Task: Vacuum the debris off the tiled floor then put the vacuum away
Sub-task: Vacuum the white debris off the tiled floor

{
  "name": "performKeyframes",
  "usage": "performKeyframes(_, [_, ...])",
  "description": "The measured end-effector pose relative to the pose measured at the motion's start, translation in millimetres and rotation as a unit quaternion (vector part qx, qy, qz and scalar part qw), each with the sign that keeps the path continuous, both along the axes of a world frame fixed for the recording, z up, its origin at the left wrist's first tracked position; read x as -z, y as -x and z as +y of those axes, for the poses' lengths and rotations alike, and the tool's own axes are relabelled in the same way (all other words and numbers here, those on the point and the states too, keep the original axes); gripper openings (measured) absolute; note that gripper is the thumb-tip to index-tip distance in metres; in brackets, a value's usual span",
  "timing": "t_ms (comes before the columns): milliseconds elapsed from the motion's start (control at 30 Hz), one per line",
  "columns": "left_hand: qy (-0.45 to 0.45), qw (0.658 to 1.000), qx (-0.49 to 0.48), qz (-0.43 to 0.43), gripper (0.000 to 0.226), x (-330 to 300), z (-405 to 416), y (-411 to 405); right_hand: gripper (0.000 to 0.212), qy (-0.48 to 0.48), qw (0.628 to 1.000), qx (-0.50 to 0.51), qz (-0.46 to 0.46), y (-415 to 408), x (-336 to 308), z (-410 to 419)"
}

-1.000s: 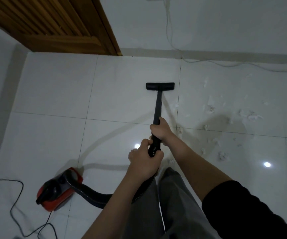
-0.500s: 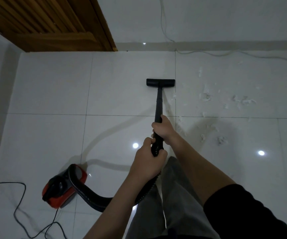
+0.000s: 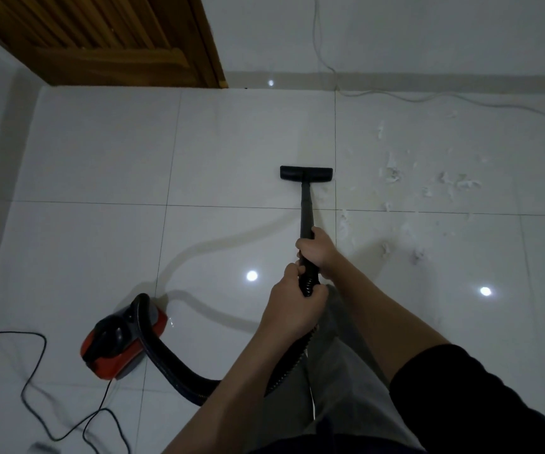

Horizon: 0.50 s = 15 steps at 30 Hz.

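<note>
Both hands on the vacuum wand, floor head short of the scattered debris

The left hand [image 3: 292,306] is wrapped tight around the ribbed hose end and the right hand [image 3: 317,249] is wrapped tight around the black wand [image 3: 306,211] just above it; each grip hides the fingers on the far side. The floor head [image 3: 306,174] sits flat on the tiled floor [image 3: 100,158], just left of a grout line. White debris [image 3: 395,175] lies scattered to its right, small and hard to make out. The hose [image 3: 172,365] disappears behind the left forearm. The red vacuum body [image 3: 113,345] sits lower left, its black cord [image 3: 35,381] cut off at the frame edge. A wooden door [image 3: 117,37] stands at the upper left, and a pale cable [image 3: 395,96] runs along the wall
</note>
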State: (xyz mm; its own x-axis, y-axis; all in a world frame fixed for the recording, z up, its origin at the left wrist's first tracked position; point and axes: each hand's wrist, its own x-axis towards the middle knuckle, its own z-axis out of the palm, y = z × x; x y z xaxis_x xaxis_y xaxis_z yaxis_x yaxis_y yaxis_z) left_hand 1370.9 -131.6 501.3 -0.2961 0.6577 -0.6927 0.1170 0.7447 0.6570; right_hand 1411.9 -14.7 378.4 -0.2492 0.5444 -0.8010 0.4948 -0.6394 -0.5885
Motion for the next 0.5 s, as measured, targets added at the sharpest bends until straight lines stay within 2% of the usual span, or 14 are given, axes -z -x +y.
performKeyframes(233, [-0.005, 1.000, 0.008, -0.003, 0.029, 0.3, -35.3, -7.9, 0.030, 0.006, 1.000, 0.006, -0.007, -8.4, -2.2, -33.4])
performKeyframes(500, [-0.008, 1.000, 0.019, 0.004, 0.032, -6.2, -66.4, -18.3, 0.031, -0.001, 1.000, 0.009, 0.001, -20.9, -10.8, -64.4])
